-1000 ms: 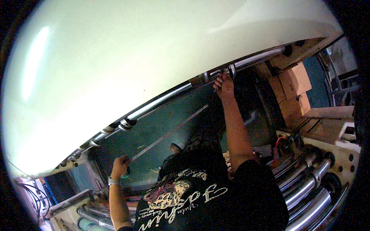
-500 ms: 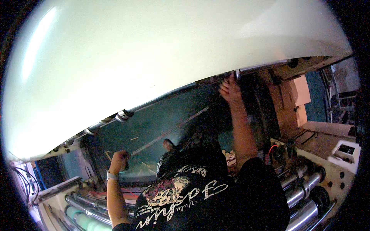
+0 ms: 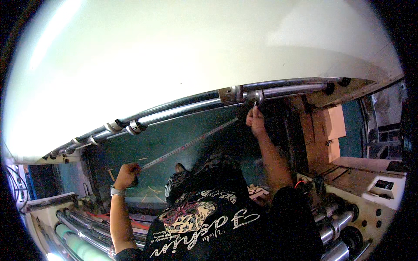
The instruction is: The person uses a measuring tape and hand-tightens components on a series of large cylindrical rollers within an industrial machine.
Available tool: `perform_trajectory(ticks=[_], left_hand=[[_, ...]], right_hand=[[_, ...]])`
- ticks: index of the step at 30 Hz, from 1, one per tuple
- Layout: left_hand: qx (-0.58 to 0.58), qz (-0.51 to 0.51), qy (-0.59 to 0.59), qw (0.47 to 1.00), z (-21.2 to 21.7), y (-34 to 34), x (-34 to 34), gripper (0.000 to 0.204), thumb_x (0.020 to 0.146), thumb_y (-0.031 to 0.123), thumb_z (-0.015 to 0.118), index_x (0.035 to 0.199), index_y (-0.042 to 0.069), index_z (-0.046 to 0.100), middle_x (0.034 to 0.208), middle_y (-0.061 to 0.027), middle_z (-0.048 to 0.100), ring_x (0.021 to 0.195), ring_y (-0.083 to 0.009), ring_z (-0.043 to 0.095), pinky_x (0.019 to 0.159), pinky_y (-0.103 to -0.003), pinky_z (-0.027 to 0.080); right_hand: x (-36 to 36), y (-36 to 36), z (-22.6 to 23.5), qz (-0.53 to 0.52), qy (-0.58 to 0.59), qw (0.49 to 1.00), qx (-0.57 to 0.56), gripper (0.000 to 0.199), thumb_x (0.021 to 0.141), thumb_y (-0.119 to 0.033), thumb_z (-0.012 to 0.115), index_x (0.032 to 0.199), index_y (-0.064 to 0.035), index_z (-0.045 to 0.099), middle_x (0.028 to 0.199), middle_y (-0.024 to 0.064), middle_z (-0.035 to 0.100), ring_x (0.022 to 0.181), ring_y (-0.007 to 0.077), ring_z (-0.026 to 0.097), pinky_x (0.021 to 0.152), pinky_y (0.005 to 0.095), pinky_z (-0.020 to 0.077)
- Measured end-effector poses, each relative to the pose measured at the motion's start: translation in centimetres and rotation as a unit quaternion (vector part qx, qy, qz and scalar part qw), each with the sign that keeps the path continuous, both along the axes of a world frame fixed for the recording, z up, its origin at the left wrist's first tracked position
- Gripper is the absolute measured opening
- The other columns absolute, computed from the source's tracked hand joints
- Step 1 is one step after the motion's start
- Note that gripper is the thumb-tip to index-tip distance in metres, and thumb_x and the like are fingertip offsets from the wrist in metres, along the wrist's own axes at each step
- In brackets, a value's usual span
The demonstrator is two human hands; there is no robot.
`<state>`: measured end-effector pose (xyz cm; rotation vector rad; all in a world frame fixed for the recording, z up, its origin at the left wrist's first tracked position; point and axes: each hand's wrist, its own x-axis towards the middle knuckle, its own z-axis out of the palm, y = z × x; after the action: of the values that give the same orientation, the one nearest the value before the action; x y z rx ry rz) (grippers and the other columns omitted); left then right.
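My left hand (image 3: 126, 175) is closed around the dark case of a tape measure, mostly hidden in the fist. Its pale blade (image 3: 183, 148) runs out, slanting up to the right, and fades in shadow just short of my right hand (image 3: 256, 121). That hand is raised with its fingers pinched together under a metal collar (image 3: 257, 97) on the lower steel shaft (image 3: 183, 112). Whether a small tool or the tape's end is in the pinch, I cannot make out. A second shaft (image 3: 174, 102) with a wider collar (image 3: 228, 94) runs alongside.
A large pale machine cover (image 3: 174, 48) curves across the top. More collars (image 3: 135, 127) sit along the shafts at left. Steel rollers (image 3: 102, 241) lie at lower left, others (image 3: 337, 226) at lower right. Cardboard (image 3: 328, 128) stands at right. Scraps (image 3: 152, 191) litter the dark green floor.
The view has shifted, showing more of both shafts below the cover. My right hand has closed its fingers under the collar. My left hand still holds the tape measure.
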<state>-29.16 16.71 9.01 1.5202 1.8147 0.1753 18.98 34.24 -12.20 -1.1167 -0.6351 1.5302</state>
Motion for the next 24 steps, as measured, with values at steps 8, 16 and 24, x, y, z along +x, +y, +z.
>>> perform_trajectory(ticks=[8, 16, 24], left_hand=[[-0.052, 0.057, -0.015, 0.997, 1.3, -3.1, -6.4, 0.013, 0.082, 0.01, 0.057, 0.076, -0.002, 0.055, 0.063, 0.0003, 0.05, 0.062, -0.0083, 0.045, 0.055, -0.025, 0.037], [-0.032, 0.035, 0.013, 0.999, 6.3, -1.2, -5.6, 0.012, 0.082, 0.006, 0.055, 0.076, -0.004, 0.055, 0.062, -0.0032, 0.053, 0.05, -0.0142, 0.056, 0.046, -0.026, 0.039], [0.001, 0.065, 0.031, 0.997, 5.6, -1.9, -6.7, 0.016, 0.08, 0.009, 0.058, 0.071, -0.003, 0.053, 0.06, -0.0021, 0.05, 0.052, -0.0104, 0.046, 0.047, -0.027, 0.034]], right_hand=[[-4.8, -0.9, 0.5, -0.024, 0.075, 0.996, 0.037, 0.044, 0.092, -0.045, 0.034, 0.066, -0.01, 0.04, 0.049, -0.0018, 0.03, 0.039, 0.0098, 0.028, 0.038, 0.0256, 0.026], [-1.4, 0.3, -2.9, -0.132, -0.464, 0.839, 0.254, 0.032, 0.09, -0.032, 0.045, 0.082, -0.0033, 0.054, 0.064, 0.0137, 0.054, 0.055, 0.0288, 0.052, 0.052, 0.0363, 0.0415], [5.3, 2.3, 6.1, 0.046, -0.786, 0.545, 0.289, 0.035, 0.083, -0.039, 0.052, 0.082, -0.0042, 0.059, 0.086, 0.0202, 0.059, 0.086, 0.0322, 0.058, 0.076, 0.0458, 0.0442]])
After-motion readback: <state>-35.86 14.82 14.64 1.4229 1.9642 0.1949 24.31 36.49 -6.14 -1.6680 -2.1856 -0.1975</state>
